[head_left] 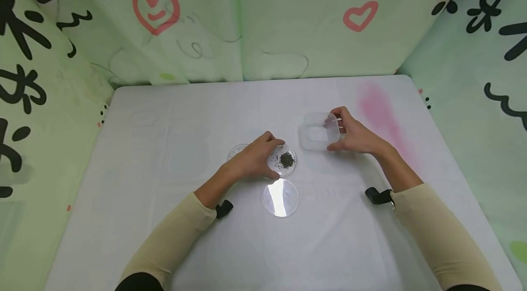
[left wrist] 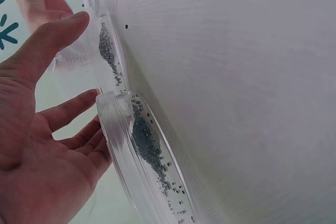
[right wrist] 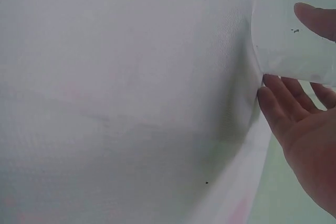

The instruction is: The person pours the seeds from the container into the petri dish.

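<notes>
My left hand [head_left: 257, 156] spreads its thumb and fingers at opposite sides of a round petri dish [head_left: 271, 163] holding a small heap of dark grains [head_left: 287, 159]. In the left wrist view the thumb tip stands slightly off the dish; I cannot tell whether the fingers touch it. Another petri dish [left wrist: 118, 156] with grains is partly hidden under that hand. In front lies a clear round lid or dish [head_left: 281, 197]. My right hand [head_left: 356, 135] grips the right side of a clear plastic box [head_left: 319, 133], thumb at the near corner and fingers at the far one.
A white cloth covers the table [head_left: 206, 245]. Pale green curtains [head_left: 280, 16] with drawn hearts and black marks stand behind and at both sides. A pink stain [head_left: 379, 108] marks the cloth at the far right. One stray grain [left wrist: 126, 27] lies near the dishes.
</notes>
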Available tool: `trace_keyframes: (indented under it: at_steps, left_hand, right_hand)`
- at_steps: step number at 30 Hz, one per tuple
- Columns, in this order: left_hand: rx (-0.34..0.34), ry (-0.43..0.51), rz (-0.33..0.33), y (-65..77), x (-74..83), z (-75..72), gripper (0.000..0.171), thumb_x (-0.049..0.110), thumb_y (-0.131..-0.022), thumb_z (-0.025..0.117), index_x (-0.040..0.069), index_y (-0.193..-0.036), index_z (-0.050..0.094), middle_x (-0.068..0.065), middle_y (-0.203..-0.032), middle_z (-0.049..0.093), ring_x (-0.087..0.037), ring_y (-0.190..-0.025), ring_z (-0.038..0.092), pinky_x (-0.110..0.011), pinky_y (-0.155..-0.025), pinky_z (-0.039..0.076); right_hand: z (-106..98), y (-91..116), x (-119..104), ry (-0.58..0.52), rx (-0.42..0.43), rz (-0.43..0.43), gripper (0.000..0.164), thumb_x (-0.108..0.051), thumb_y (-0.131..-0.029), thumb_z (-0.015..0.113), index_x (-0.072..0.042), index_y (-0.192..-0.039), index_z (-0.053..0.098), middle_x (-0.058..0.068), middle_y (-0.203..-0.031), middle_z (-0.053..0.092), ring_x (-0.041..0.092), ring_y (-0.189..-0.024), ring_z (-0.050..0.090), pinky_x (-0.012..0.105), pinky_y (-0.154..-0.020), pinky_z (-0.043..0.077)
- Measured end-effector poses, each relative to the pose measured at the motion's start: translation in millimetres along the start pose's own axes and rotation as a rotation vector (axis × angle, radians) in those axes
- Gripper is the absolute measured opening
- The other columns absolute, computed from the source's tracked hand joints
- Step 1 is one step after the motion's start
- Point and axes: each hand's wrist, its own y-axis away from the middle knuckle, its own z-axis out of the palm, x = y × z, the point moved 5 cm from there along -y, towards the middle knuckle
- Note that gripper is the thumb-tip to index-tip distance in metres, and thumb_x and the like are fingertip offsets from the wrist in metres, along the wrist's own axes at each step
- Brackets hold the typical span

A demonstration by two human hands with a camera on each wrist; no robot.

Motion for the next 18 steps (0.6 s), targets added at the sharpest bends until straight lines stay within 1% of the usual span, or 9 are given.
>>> trace_keyframes:
  at_steps: [2,5,9,11,14,16,18]
  left_hand:
    - [-0.001,-0.002,0.001,0.1,0.2,0.2,0.09,0.021,-0.074,0.094,0.004,-0.151,0.051,-0.012,-0.133,0.052,-0.024,-0.122,0.056,-0.036,-0.108,0.048]
    - [-0.008,-0.006,-0.001,0.9,0.7,0.4,0.091,0.022,-0.075,0.094,0.005,-0.152,0.05,-0.012,-0.134,0.052,-0.024,-0.123,0.056,-0.036,-0.108,0.048]
    - [-0.009,-0.026,0.002,3.2,1.2,0.1,0.092,0.024,-0.077,0.093,0.006,-0.155,0.047,-0.011,-0.137,0.05,-0.024,-0.126,0.055,-0.036,-0.109,0.047]
    - [-0.001,-0.032,0.01,4.8,1.5,-0.3,0.093,0.025,-0.077,0.094,0.007,-0.155,0.047,-0.011,-0.137,0.05,-0.024,-0.127,0.054,-0.036,-0.109,0.047]
    - [0.014,-0.041,0.032,7.6,2.6,-1.4,0.093,0.026,-0.078,0.093,0.009,-0.156,0.046,-0.01,-0.137,0.05,-0.024,-0.128,0.053,-0.036,-0.109,0.047]
    - [0.028,-0.044,0.043,10.1,3.4,-2.6,0.092,0.027,-0.078,0.093,0.01,-0.156,0.046,-0.01,-0.138,0.05,-0.024,-0.129,0.052,-0.036,-0.109,0.047]
    - [0.049,-0.043,0.054,13.0,4.2,-4.1,0.09,0.026,-0.079,0.092,0.011,-0.155,0.047,-0.009,-0.139,0.049,-0.023,-0.129,0.051,-0.036,-0.109,0.047]
  right_hand:
    - [1,2,-2,-0.014,0.0,-0.011,0.1,-0.006,-0.078,0.088,-0.002,-0.152,0.02,0.02,-0.159,0.031,0.045,-0.147,0.037,0.062,-0.12,0.031]
    - [3,8,-4,-0.017,0.003,-0.03,0.108,-0.005,-0.076,0.089,-0.003,-0.156,0.017,0.021,-0.158,0.03,0.045,-0.146,0.036,0.063,-0.119,0.032]
    - [4,19,-9,0.02,0.041,-0.078,0.117,-0.007,-0.075,0.092,-0.004,-0.16,0.012,0.024,-0.158,0.028,0.044,-0.146,0.032,0.064,-0.118,0.031]
    - [3,25,-12,0.048,0.084,-0.116,0.118,-0.009,-0.074,0.093,-0.004,-0.161,0.013,0.024,-0.158,0.028,0.043,-0.147,0.03,0.063,-0.117,0.03]
    - [3,36,-18,0.096,0.175,-0.178,0.115,-0.009,-0.074,0.093,-0.003,-0.161,0.018,0.022,-0.157,0.03,0.04,-0.147,0.029,0.061,-0.114,0.031]
    - [3,43,-23,0.121,0.249,-0.223,0.11,-0.007,-0.073,0.092,-0.003,-0.158,0.024,0.021,-0.153,0.034,0.038,-0.143,0.032,0.055,-0.11,0.034]
    - [4,50,-29,0.137,0.334,-0.276,0.1,-0.006,-0.073,0.091,-0.003,-0.154,0.032,0.018,-0.147,0.041,0.033,-0.137,0.038,0.045,-0.104,0.036]
